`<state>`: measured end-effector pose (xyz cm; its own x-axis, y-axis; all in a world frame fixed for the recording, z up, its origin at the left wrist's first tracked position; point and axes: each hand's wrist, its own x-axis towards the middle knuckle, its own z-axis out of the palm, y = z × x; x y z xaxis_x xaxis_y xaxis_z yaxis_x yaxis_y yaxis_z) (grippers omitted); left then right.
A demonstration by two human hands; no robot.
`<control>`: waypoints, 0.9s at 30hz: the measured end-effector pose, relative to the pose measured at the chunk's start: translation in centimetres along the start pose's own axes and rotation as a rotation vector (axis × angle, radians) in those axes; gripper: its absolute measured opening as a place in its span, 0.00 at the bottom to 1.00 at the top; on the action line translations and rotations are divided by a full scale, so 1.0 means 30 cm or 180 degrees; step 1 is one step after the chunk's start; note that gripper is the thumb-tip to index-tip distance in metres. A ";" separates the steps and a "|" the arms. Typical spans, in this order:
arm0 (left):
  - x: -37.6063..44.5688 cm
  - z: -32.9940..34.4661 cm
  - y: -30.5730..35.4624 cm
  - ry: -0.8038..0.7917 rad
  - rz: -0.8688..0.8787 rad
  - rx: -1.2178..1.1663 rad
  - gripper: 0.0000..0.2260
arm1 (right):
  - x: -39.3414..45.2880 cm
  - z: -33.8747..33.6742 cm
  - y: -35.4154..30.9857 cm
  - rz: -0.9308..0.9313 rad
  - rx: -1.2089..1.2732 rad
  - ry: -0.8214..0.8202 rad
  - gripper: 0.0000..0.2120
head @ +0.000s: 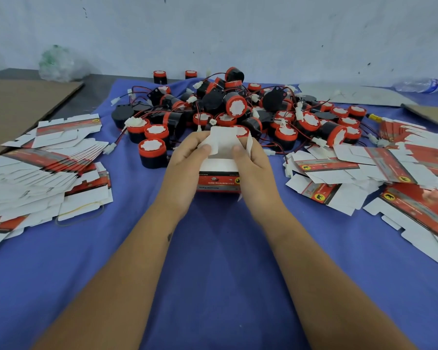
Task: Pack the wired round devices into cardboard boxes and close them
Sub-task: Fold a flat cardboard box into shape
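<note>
A small red-and-white cardboard box (219, 180) stands on the blue cloth at the centre, its top flaps up and its white inside showing. My left hand (187, 168) grips its left side, thumb pressed on a white flap. My right hand (250, 168) grips the right side, thumb on the top flap (223, 141). Just behind the box lies a heap of round black-and-red devices (235, 107) with red and black wires and white plugs. I cannot tell whether a device is inside the box.
Flat unfolded boxes lie in a stack at the left (43, 173) and spread out at the right (390, 178). Brown cardboard sheets (18, 107) lie at the far left. A plastic bag (58, 64) and a water bottle (420, 85) sit by the wall.
</note>
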<state>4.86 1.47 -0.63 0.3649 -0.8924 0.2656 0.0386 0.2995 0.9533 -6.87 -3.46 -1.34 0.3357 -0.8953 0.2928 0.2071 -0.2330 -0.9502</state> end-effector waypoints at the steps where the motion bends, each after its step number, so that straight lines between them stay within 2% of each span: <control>1: -0.002 0.000 0.000 -0.0022 0.0051 0.0111 0.13 | -0.001 -0.003 0.003 -0.0010 0.0037 0.0001 0.10; 4: -0.003 -0.002 0.003 0.0040 0.0096 0.0177 0.15 | -0.004 -0.001 -0.003 0.0087 0.0230 -0.0207 0.06; 7: 0.004 -0.008 0.010 0.0283 0.0011 -0.0008 0.18 | 0.007 0.004 -0.010 0.0502 0.0967 -0.0445 0.21; 9: 0.007 -0.011 0.011 0.0318 -0.0028 -0.0047 0.18 | 0.013 0.000 -0.015 0.0697 0.1181 -0.0404 0.22; 12: 0.009 -0.016 0.007 0.0314 -0.0087 -0.0102 0.18 | 0.016 -0.014 -0.006 0.0676 0.0932 -0.0388 0.12; 14: 0.009 -0.015 0.008 0.0305 -0.0114 -0.0128 0.17 | 0.015 -0.022 -0.004 0.0590 0.0890 -0.0467 0.09; 21: 0.009 -0.008 0.013 0.0386 -0.0032 -0.0191 0.20 | 0.019 -0.022 -0.017 0.0516 0.0846 -0.0629 0.11; 27: 0.012 -0.009 0.007 0.0322 -0.0037 -0.0317 0.19 | 0.012 -0.016 -0.028 0.0374 0.0651 -0.0701 0.20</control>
<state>5.24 1.30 -0.38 0.4555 -0.8590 0.2339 0.1337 0.3258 0.9360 -7.36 -3.78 -0.50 0.5544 -0.8027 0.2197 0.3280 -0.0319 -0.9442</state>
